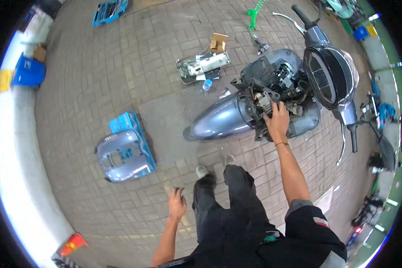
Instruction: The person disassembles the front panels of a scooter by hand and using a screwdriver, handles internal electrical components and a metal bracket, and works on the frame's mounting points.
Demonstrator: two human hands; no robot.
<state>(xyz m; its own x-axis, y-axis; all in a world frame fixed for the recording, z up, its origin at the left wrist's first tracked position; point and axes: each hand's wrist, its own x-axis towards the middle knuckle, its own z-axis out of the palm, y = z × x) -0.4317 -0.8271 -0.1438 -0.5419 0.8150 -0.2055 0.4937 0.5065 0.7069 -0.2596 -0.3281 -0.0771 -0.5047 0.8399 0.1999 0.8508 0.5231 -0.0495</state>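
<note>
A grey-blue scooter (pixel 219 117) stands at the right with its front panel off, baring wiring and metal parts. My right hand (pixel 278 119) reaches into this bared front. Its fingertips lie against the lower edge of a silver finned metal part (pixel 264 101), the thumb spread away from the fingers; I see no loose thing in it. My left hand (pixel 177 204) hangs beside my left leg, away from the scooter, with loosely bent fingers and nothing in it. The handlebar and instrument housing (pixel 328 77) are to the right of my right hand.
A grey-blue body panel (pixel 124 156) rests on a blue toolbox (pixel 131 119) at the left. Beyond the scooter lie a metal-and-plastic assembly (pixel 203 67), an open cardboard box (pixel 219 43), a bottle (pixel 207 85) and a green coiled air hose (pixel 253 20). Another blue toolbox (pixel 109 11) is farther off.
</note>
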